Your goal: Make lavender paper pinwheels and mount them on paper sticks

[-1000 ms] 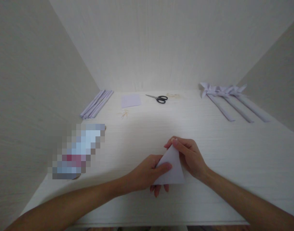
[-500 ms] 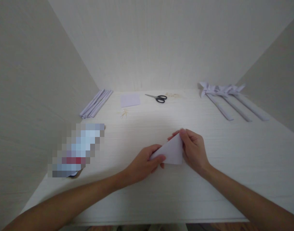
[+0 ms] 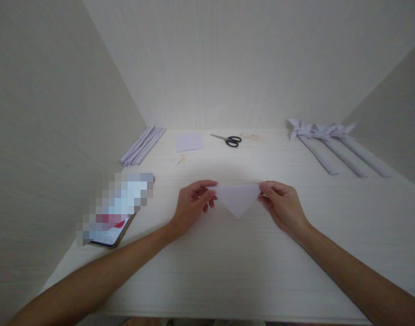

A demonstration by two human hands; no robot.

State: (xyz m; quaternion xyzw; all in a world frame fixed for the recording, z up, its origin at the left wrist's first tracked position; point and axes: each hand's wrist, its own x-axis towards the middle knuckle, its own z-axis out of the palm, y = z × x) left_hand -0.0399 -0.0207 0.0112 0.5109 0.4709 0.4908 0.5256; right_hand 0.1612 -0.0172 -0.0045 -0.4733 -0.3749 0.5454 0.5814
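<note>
A pale lilac paper folded into a triangle [image 3: 237,198] lies on the white table [image 3: 228,262], its long edge away from me and its point toward me. My left hand [image 3: 192,203] pinches the triangle's left corner. My right hand [image 3: 282,204] pinches the right corner. Both hands have fingers curled closed on the paper.
A phone [image 3: 113,213] lies at the left, partly blurred. At the back are a bundle of rolled paper sticks [image 3: 143,145], a square paper sheet [image 3: 190,142], black-handled scissors [image 3: 228,139] and small toothpick-like bits [image 3: 182,160]. Three paper pinwheels on sticks [image 3: 330,145] lie at the back right. Walls close in on three sides.
The triangle has been turned and moved away from me, so its long edge now faces the back. My hands shifted from its sides to its two far corners.
</note>
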